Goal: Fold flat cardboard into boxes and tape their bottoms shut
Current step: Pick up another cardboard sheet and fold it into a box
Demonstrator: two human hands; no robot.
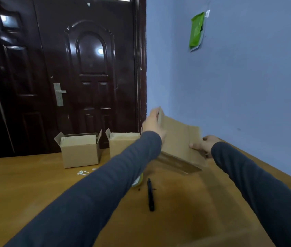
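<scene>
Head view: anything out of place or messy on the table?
White scraps litter the table in front of the left box; small dark specks sit beside the pen. Held cardboard is too blurred to judge.

A brown cardboard box (178, 139), motion-blurred, hangs tilted above the far R side of the table (34, 189). The left hand (154, 122) grips its upper L corner and the right hand (204, 144) its R edge. Two assembled boxes stand upright at the table's far edge w/ top flaps open: the first box (79, 152) at L, the second box (123, 144) just beside it, partly hidden. A tape roll (138, 180) peeks out under the left forearm (105, 179).
</scene>
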